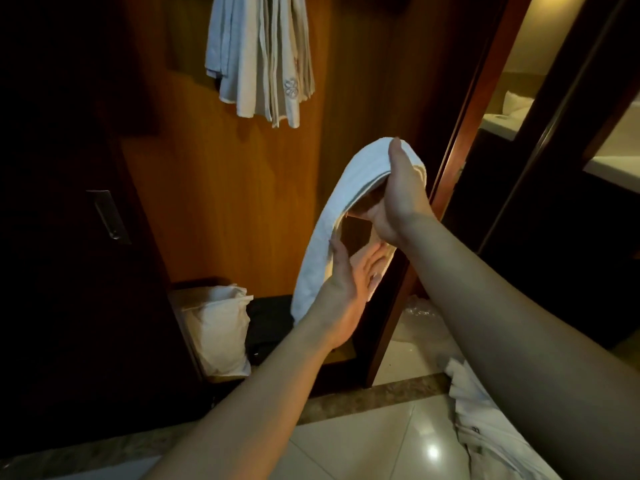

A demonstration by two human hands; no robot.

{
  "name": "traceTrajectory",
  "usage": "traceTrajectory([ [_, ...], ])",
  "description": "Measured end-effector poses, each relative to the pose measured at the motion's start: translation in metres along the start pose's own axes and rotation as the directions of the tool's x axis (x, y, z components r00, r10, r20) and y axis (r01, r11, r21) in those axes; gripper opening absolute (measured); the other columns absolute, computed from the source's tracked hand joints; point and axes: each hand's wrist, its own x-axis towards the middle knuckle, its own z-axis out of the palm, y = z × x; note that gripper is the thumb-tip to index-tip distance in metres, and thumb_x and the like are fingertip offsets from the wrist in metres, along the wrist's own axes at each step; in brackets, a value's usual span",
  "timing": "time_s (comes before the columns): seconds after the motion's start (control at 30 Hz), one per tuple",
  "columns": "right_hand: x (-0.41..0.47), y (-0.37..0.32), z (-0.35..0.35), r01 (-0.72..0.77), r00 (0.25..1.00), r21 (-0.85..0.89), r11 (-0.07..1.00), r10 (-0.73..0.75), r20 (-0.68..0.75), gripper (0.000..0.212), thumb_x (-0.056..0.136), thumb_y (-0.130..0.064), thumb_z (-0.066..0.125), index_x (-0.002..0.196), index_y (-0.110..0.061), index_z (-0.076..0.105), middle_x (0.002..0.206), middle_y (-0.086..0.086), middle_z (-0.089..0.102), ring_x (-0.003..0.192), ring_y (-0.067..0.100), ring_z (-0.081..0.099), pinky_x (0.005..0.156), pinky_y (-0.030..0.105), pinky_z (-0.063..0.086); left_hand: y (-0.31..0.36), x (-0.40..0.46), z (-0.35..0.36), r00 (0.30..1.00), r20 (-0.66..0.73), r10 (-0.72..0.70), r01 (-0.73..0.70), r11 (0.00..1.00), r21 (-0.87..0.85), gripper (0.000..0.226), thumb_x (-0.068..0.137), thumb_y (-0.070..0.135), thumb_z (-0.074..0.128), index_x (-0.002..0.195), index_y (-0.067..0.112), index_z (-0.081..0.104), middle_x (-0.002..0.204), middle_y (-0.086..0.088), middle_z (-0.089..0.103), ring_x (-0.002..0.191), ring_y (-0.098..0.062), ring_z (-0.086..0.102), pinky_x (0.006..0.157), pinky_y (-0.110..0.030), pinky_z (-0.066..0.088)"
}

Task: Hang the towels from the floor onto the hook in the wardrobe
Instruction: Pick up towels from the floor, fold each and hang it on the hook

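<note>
Below hung towels (259, 57), hand-held towel (332, 230)

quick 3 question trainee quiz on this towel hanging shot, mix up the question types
1. True or false: the right hand grips the top of the held towel.
2. Where are the hung towels? A) high in the wardrobe B) on the floor
3. What lies on the floor tiles at lower right?

Key: 1 true; 2 A; 3 a white towel.
</note>
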Motion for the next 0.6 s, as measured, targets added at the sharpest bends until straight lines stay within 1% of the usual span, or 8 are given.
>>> traceTrajectory([
  [0.07,-0.004,-0.008,0.011,0.028,1.0,0.001,1.0,-0.028,0.013,0.05,0.102,-0.055,0.045,0.131,-0.014,0.046,0.12,0.015,0.062,0.107,0.033,0.064,0.088,0.059,0.056,0.014,0.011,0.006,0.985,-0.17,0.031,-0.02,0.997,0.07,0.123,0.059,0.101,0.015,0.155,0.027,0.033,0.16,0.005,0.037,0.147,-0.013,0.03,0.119,-0.036,0.016],
  [0.2,-0.008,-0.024,0.026,0.099,0.993,0.008,0.995,-0.099,0.064,0.037,0.101,-0.055,0.046,0.107,-0.019,0.055,0.099,0.008,0.07,0.094,0.026,0.07,0.069,0.045,0.062,0.043,0.036,-0.002,0.843,-0.531,0.086,-0.093,0.996,0.012,0.133,0.048,0.102,0.007,0.143,0.021,0.053,0.147,-0.008,0.053,0.131,-0.028,0.051,0.107,-0.044,0.038],
  [0.27,-0.006,-0.03,0.031,0.136,0.987,-0.011,0.991,-0.134,0.089,0.041,0.1,-0.056,0.048,0.109,-0.018,0.059,0.088,0.005,0.075,0.089,0.024,0.074,0.075,0.048,0.062,0.056,0.044,-0.007,0.836,-0.534,0.13,-0.102,0.991,0.082,0.159,0.029,0.112,0.01,0.155,0.018,0.036,0.16,-0.008,0.037,0.145,-0.027,0.036,0.119,-0.048,0.028],
  [0.3,-0.003,-0.031,0.032,0.151,0.984,-0.033,0.988,-0.147,0.097,0.042,0.099,-0.057,0.049,0.108,-0.017,0.061,0.084,0.003,0.075,0.087,0.022,0.075,0.079,0.048,0.062,0.061,0.045,-0.005,0.862,-0.478,0.168,-0.138,0.986,0.097,0.157,0.034,0.111,0.009,0.158,0.018,0.028,0.164,-0.008,0.027,0.151,-0.025,0.026,0.124,-0.046,0.02],
  [0.37,0.005,-0.032,0.033,0.179,0.982,-0.103,0.979,-0.17,0.087,0.042,0.098,-0.06,0.049,0.104,-0.02,0.062,0.084,0.0,0.076,0.089,0.019,0.074,0.087,0.045,0.06,0.075,0.048,0.001,0.907,-0.377,0.188,-0.213,0.977,-0.026,0.13,0.058,0.101,0.004,0.16,0.021,0.016,0.168,-0.005,0.017,0.154,-0.022,0.016,0.126,-0.043,0.012],
  [0.43,0.014,-0.034,0.03,0.208,0.978,-0.21,0.955,-0.205,0.039,0.048,0.092,-0.065,0.051,0.112,-0.022,0.062,0.099,-0.001,0.075,0.102,0.018,0.07,0.102,0.045,0.053,0.088,0.053,-0.003,0.917,-0.33,0.225,-0.303,0.931,-0.205,0.112,0.073,0.094,0.017,0.16,0.024,0.017,0.166,-0.002,0.024,0.152,-0.021,0.02,0.125,-0.044,0.012],
  [0.5,0.024,-0.038,0.025,0.219,0.974,-0.345,0.913,-0.225,0.024,0.066,0.081,-0.071,0.05,0.123,-0.022,0.06,0.119,-0.002,0.068,0.116,0.017,0.062,0.111,0.044,0.041,0.1,0.06,-0.016,0.849,-0.443,0.289,-0.414,0.884,-0.217,0.079,0.091,0.071,0.045,0.148,0.015,0.045,0.147,-0.002,0.056,0.139,-0.017,0.046,0.114,-0.039,0.032],
  [0.6,0.043,-0.044,0.017,0.208,0.971,-0.52,0.828,-0.24,0.006,0.062,0.076,-0.076,0.047,0.113,-0.029,0.063,0.113,-0.008,0.063,0.104,0.011,0.058,0.099,0.038,0.04,0.123,0.073,-0.036,0.761,-0.558,0.33,-0.476,0.869,-0.135,0.031,0.101,0.039,0.054,0.114,0.014,0.068,0.105,0.001,0.078,0.102,-0.011,0.072,0.083,-0.026,0.05],
])
